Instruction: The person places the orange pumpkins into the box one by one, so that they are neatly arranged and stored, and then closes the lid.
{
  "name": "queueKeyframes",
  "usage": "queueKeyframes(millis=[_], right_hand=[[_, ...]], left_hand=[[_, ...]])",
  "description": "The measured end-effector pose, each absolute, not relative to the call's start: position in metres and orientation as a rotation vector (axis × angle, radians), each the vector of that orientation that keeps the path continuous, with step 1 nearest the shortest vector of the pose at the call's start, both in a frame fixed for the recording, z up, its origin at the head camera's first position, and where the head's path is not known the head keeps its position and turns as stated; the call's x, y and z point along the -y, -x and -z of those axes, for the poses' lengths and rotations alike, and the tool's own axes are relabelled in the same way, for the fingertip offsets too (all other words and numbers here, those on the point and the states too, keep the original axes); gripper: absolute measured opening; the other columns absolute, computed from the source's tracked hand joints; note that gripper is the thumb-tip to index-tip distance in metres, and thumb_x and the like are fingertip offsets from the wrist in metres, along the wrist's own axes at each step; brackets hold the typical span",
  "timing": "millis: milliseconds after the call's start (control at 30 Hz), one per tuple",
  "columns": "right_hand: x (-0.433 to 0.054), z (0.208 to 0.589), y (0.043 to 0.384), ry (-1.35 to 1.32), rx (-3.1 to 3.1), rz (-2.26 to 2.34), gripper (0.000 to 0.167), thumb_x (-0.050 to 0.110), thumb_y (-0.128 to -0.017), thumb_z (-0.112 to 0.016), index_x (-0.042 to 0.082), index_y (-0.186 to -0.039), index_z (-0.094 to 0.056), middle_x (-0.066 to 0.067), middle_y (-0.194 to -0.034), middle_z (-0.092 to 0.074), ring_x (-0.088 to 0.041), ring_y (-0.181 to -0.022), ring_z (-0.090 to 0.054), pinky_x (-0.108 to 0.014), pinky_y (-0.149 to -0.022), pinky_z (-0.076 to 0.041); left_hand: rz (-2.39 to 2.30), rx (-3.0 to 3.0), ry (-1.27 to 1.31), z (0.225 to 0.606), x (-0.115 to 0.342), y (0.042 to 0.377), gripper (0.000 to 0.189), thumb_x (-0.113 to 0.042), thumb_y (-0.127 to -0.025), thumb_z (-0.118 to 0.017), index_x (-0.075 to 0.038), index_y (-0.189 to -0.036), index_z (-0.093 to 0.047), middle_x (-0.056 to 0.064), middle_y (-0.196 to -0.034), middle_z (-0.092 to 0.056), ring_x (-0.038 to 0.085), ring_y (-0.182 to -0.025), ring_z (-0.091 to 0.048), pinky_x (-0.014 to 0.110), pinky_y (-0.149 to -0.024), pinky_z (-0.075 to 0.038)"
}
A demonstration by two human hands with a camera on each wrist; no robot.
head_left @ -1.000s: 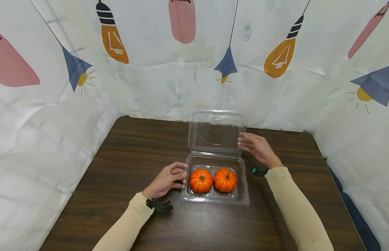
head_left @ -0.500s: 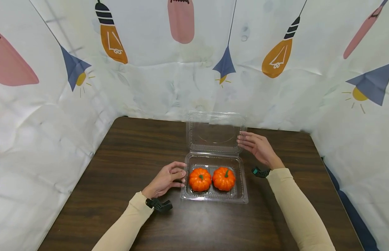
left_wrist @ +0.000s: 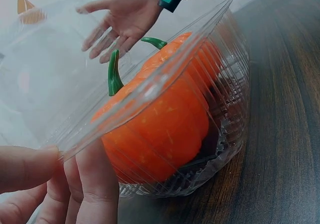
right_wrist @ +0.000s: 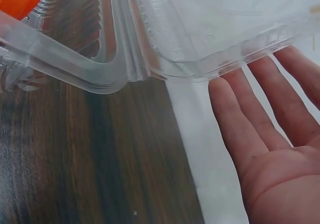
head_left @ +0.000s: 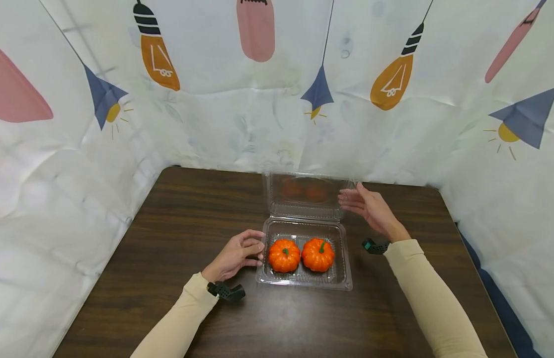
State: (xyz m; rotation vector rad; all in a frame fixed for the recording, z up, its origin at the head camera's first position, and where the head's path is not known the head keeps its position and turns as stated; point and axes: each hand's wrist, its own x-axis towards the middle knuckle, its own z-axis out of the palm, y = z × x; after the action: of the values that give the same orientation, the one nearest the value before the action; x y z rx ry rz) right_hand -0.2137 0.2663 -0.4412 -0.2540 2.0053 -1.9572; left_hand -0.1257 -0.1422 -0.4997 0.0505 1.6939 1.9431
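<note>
A clear plastic clamshell container (head_left: 304,285) sits on the table with two small orange pumpkins (head_left: 283,255) side by side in its base. Its hinged lid (head_left: 303,198) stands raised at the far side and mirrors the pumpkins faintly. At the left rim, my left hand (head_left: 235,254) pinches the edge between thumb and fingers, as the left wrist view confirms. My right hand (head_left: 372,209) is at the lid's right edge with straight fingers, fingertips touching or just behind the plastic. In the right wrist view the fingers (right_wrist: 277,97) are spread, palm facing the lid.
The dark wood table (head_left: 192,214) extends around the container. A white cloth (head_left: 259,124) printed with lamps and bulbs hangs behind the table's far edge and along both sides.
The lid has swung up from its leaned-back position, its top edge coming nearer. My right thumb has spread away from the fingers. The left hand keeps its place at the rim.
</note>
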Motion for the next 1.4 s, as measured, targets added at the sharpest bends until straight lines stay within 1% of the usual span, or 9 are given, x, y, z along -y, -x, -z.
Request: queueKeyframes(millis=[300, 400, 500, 567, 667, 733, 867, 1067, 1400], right_hand=[[-0.272, 0.425, 0.207, 0.496, -2.147, 1.646, 0.067, 0.051, -0.111, -0.038, -0.004, -0.145, -0.055, -0.028, -0.152, -0.052, 0.000, -0.128, -0.062, -0.016, -0.108, -0.050], [-0.275, 0.420, 0.203, 0.531, -2.175, 1.550, 0.064, 0.050, -0.111, -0.038, 0.000, -0.145, -0.057, -0.025, -0.154, -0.052, -0.016, -0.142, -0.055, -0.035, -0.121, -0.044], [-0.279, 0.415, 0.198, 0.485, -2.201, 1.482, 0.066, 0.048, -0.111, -0.037, -0.011, -0.121, -0.065, -0.028, -0.158, -0.044, -0.037, -0.156, -0.032, -0.055, -0.127, -0.028], [-0.282, 0.411, 0.195, 0.459, -2.219, 1.443, 0.068, 0.045, -0.112, -0.036, -0.018, -0.124, -0.061, -0.033, -0.160, -0.036, -0.048, -0.157, -0.020, -0.063, -0.126, -0.021], [-0.283, 0.407, 0.192, 0.506, -2.281, 1.334, 0.063, 0.042, -0.113, -0.034, -0.014, -0.128, -0.061, -0.030, -0.158, -0.042, -0.048, -0.155, -0.028, -0.065, -0.124, -0.027], [-0.282, 0.406, 0.190, 0.591, -2.327, 1.261, 0.056, 0.040, -0.114, -0.033, 0.001, -0.150, -0.052, -0.023, -0.159, -0.047, -0.046, -0.151, -0.039, -0.066, -0.121, -0.032], [-0.282, 0.404, 0.186, 0.746, -2.392, 1.147, 0.051, 0.043, -0.113, -0.034, 0.015, -0.149, -0.057, -0.011, -0.155, -0.055, -0.043, -0.146, -0.047, -0.069, -0.116, -0.038], [-0.280, 0.401, 0.178, 0.804, -2.371, 1.102, 0.061, 0.052, -0.107, -0.048, 0.011, -0.152, -0.053, -0.017, -0.153, -0.056, -0.045, -0.141, -0.053, -0.068, -0.111, -0.044], [-0.271, 0.402, 0.157, 0.735, -2.505, 1.022, 0.051, 0.034, -0.106, -0.058, 0.016, -0.153, -0.051, -0.012, -0.157, -0.053, -0.041, -0.145, -0.049, -0.066, -0.114, -0.042]], left_hand=[[-1.931, -1.702, -0.052, 0.501, 0.145, 0.126, 0.051, -0.013, -0.102, -0.066, 0.000, -0.145, -0.043, -0.002, -0.100, -0.067, 0.013, -0.082, -0.065, 0.030, -0.077, -0.065], [-1.924, -1.706, -0.053, 0.500, 0.146, 0.126, 0.052, -0.014, -0.102, -0.066, 0.000, -0.146, -0.042, -0.002, -0.100, -0.067, 0.013, -0.082, -0.065, 0.029, -0.078, -0.065], [-1.919, -1.706, -0.051, 0.500, 0.146, 0.126, 0.052, -0.013, -0.102, -0.066, 0.001, -0.146, -0.042, -0.001, -0.100, -0.067, 0.014, -0.082, -0.065, 0.030, -0.078, -0.065], [-1.917, -1.706, -0.052, 0.500, 0.146, 0.126, 0.053, -0.013, -0.102, -0.066, 0.001, -0.147, -0.042, -0.001, -0.101, -0.067, 0.014, -0.082, -0.065, 0.029, -0.078, -0.065], [-1.917, -1.700, -0.053, 0.500, 0.145, 0.127, 0.053, -0.013, -0.102, -0.065, 0.001, -0.147, -0.041, -0.001, -0.101, -0.067, 0.014, -0.082, -0.065, 0.029, -0.078, -0.065], [-1.921, -1.694, -0.056, 0.500, 0.145, 0.127, 0.053, -0.012, -0.102, -0.064, 0.002, -0.148, -0.040, -0.001, -0.100, -0.066, 0.013, -0.082, -0.065, 0.029, -0.077, -0.065], [-1.929, -1.684, -0.064, 0.502, 0.144, 0.128, 0.051, -0.010, -0.103, -0.062, 0.002, -0.148, -0.040, -0.001, -0.099, -0.065, 0.013, -0.081, -0.065, 0.029, -0.077, -0.065], [-1.932, -1.686, -0.070, 0.502, 0.143, 0.127, 0.049, -0.009, -0.103, -0.062, 0.001, -0.146, -0.041, -0.002, -0.097, -0.066, 0.014, -0.081, -0.065, 0.030, -0.077, -0.065], [-1.911, -1.713, -0.049, 0.502, 0.142, 0.127, 0.048, -0.009, -0.103, -0.061, 0.001, -0.145, -0.040, -0.001, -0.100, -0.065, 0.015, -0.083, -0.064, 0.031, -0.078, -0.065]])
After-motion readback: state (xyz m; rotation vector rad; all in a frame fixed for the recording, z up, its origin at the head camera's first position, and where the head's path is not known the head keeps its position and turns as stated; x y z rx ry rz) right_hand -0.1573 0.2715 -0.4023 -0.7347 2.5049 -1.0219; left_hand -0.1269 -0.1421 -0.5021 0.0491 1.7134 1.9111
